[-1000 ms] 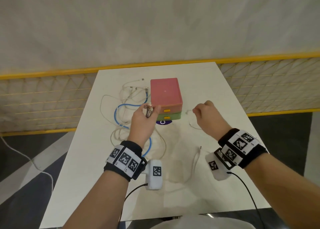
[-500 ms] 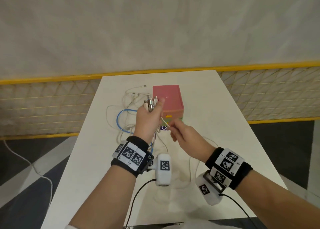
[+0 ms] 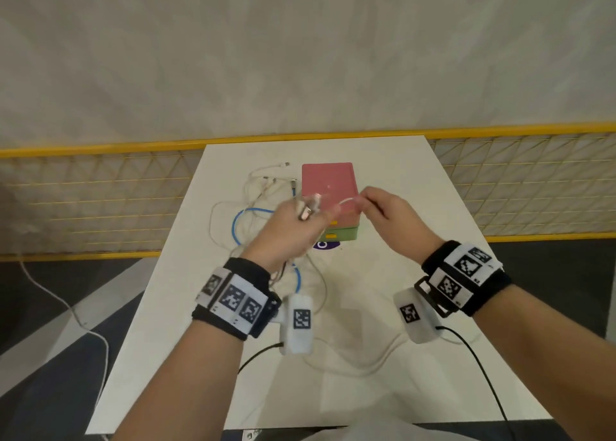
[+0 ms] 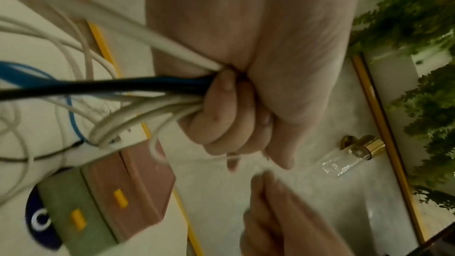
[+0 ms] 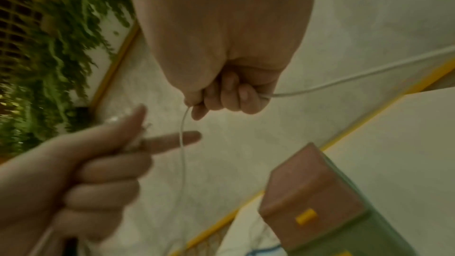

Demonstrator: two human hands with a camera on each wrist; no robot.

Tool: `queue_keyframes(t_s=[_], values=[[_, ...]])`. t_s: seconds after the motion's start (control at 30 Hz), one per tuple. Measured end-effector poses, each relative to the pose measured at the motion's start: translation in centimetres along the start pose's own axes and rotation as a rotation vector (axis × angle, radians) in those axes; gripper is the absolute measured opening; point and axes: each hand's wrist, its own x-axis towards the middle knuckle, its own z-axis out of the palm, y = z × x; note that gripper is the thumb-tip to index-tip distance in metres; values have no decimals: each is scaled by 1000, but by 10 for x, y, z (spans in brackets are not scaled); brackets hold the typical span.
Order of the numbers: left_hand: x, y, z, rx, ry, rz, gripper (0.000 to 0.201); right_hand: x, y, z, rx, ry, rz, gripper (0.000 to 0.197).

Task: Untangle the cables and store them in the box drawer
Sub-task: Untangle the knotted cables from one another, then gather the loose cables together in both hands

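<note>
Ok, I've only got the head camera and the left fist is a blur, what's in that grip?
Observer: The left hand grips a bundle of several white cables and a dark cable, all running out of the bottom of the fist.
Operator: And the right hand?
Observer: The right hand is curled round one thin white cable. It leaves the fist on both sides, and one part hangs down past the left index finger.
Operator: Is either drawer open?
Observer: No. The left wrist view shows the pink drawer and the green drawer under it both pushed in, yellow handles untouched.
</note>
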Motion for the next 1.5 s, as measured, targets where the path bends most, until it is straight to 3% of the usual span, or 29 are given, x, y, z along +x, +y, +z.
queue_keyframes(t_s=[0.07,0.1,0.2,0.27,0.33,0.4,0.43,0.5,0.6,0.73,0.83,0.9,0.97,1.1,1.17,1.23,1.3,1.33,1.4,1.5], values=[[3,-4,13,47,-23,-37,38,9,-11,-1,47,-36,-56,19],[5,-5,13,14,65,-52,40,10,-12,-2,55,-63,-60,19],[18,-8,-15,-192,544,-110,30,4,1,-11,12,-133,4,24],[21,-12,-32,-172,683,-12,20,-4,13,-14,-70,-165,30,27],[18,-11,-31,-96,550,153,39,-7,16,-9,-126,-185,19,26],[11,-9,-11,-18,257,239,56,-5,12,0,-151,-191,-33,25],[10,-10,-1,104,136,258,52,-3,8,3,-150,-188,-62,25],[10,-12,12,352,51,248,31,1,-1,6,-124,-188,-95,24],[16,-15,6,380,177,200,32,2,-1,-1,-69,-193,-73,23],[23,-16,-26,202,618,192,39,-10,29,-11,-128,-276,50,27],[27,-21,-36,136,695,155,36,-14,52,-9,-300,-431,110,32],[27,-23,-34,125,681,131,34,-9,59,-8,-360,-493,152,33],[28,-25,-31,122,638,97,35,2,56,-11,-377,-427,151,30],[27,-33,-25,138,527,28,32,30,36,-28,-336,107,-46,25],[27,-37,-22,131,454,-17,27,40,22,-39,-273,156,-95,34],[24,-38,-19,55,318,-10,70,44,12,-47,-321,23,-30,52],[22,-34,-13,-73,222,53,93,44,2,-50,-537,-47,53,64],[21,-31,-11,-81,208,91,91,42,-4,-50,-613,-26,66,66],[20,-26,-6,-54,242,159,62,36,-16,-44,-507,25,0,69],[14,-7,3,-173,239,164,9,25,-28,-20,41,-180,-93,89]])
